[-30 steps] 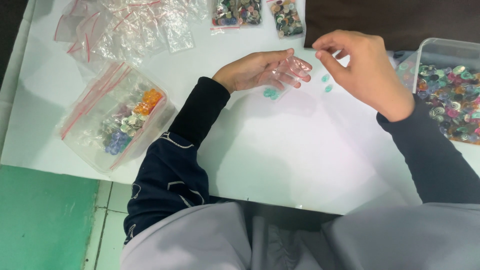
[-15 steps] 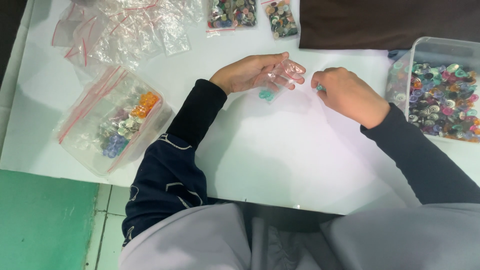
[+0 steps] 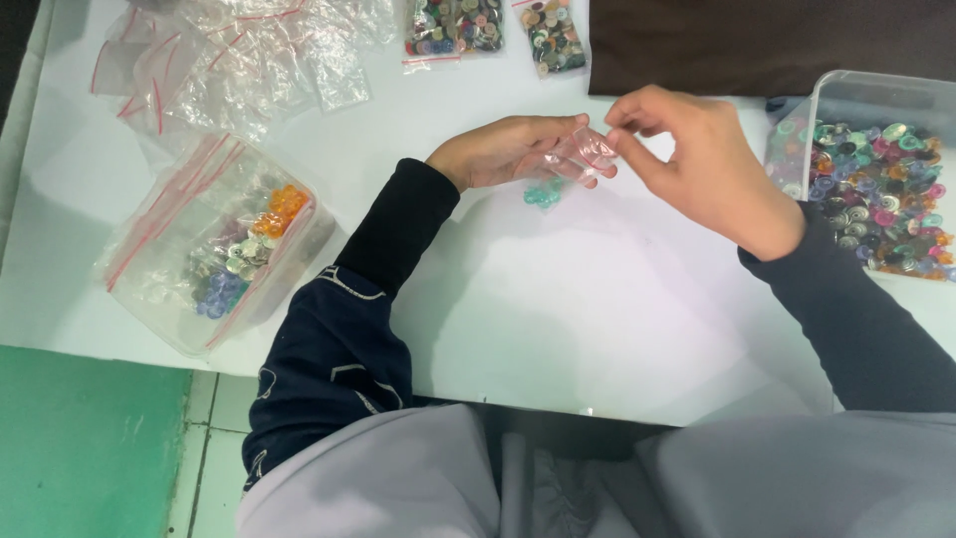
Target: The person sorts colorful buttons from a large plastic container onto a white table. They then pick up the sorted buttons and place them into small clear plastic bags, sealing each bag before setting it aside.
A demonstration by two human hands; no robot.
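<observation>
White table [image 3: 617, 329], seen from above. Left hand [image 3: 508, 151] and right hand [image 3: 702, 164] both pinched shut on small clear zip bag [image 3: 581, 154], held just above teal buttons [image 3: 543, 194]. Noted clear tub of mixed buttons [image 3: 876, 194] at right, filled zip bag [image 3: 214, 259] at left.

left hand [image 3: 503, 151] lies palm-up on the white table [image 3: 617, 319], fingers pinched; right hand [image 3: 702, 164] hovers above the table, fingertips meeting the left's.
</observation>
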